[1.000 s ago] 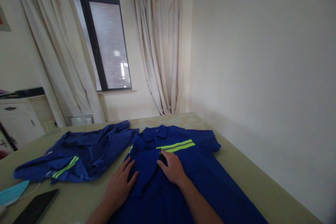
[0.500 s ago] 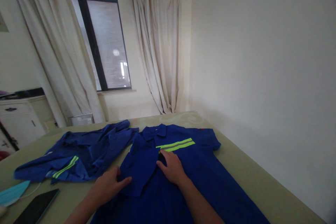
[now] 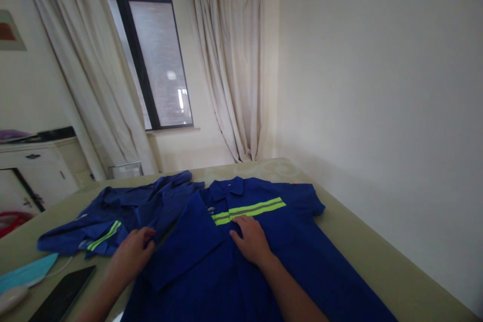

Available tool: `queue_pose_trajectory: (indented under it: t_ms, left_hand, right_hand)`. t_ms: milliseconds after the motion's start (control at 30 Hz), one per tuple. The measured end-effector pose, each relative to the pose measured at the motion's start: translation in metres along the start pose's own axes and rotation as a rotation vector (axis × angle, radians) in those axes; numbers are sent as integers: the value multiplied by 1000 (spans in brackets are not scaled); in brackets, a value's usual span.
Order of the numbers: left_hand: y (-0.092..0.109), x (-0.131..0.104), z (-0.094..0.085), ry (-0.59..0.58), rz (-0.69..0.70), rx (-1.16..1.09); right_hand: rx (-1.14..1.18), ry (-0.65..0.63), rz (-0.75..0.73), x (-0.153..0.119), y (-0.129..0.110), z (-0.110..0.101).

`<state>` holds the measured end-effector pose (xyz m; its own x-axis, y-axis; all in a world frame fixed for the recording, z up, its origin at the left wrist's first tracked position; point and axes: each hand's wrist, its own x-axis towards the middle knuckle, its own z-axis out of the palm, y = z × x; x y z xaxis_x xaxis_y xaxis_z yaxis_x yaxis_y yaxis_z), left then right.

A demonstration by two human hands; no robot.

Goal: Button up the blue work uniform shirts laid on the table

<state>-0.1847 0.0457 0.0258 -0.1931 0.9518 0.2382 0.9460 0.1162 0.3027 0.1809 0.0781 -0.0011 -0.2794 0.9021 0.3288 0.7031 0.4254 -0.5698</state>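
Head view shows a big pale wall (image 3: 377, 85) beside a long green table (image 3: 362, 241). Pale curtains (image 3: 234, 60) hang by a dark-framed window (image 3: 162, 60). On the table, the blue shirt (image 3: 294, 251) lies flat, its collar pointing to the far end and a bright yellow-green stripe across its chest. Its front flap on the left is folded over on a slant. Just beside it, on the left, is a crumpled blue garment (image 3: 151, 206). A white cupboard (image 3: 37, 166) stands behind. The right hand (image 3: 251, 241) rests on the shirt near the stripe, fingers close together and thumb apart. The left hand (image 3: 134, 251) is at the shirt's left edge with bent fingers; I cannot tell if it pinches the cloth. Near the table's left corner sit a blue mask (image 3: 28, 272), a dark phone (image 3: 64, 294) and a small white thing (image 3: 13, 299).
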Motion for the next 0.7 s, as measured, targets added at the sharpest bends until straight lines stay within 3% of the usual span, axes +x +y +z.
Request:
queue_pose_trajectory:
  t_ms: [133,233,367,433,500,600,700]
  left_hand:
    - [54,14,20,2,55,58]
    - [83,28,34,-89,48,156]
    - [77,47,36,-160,-15,115]
    - [67,54,30,-109,-81,119]
    - [63,58,23,23,-83,182]
    - [72,54,27,181,107,264]
    - [78,49,51,92,278,223]
  right_hand:
    - [3,-6,-5,-1,-2,-2]
    - [38,-21,-8,-4,0,-4]
    - [79,-21,29,-7,0,-6]
    - [84,-10,40,-6,-1,-6]
    - [86,1,44,-5,-3,-5]
    - [85,18,53,-3,-4,-3]
    - [81,21,50,-3,-3,-3]
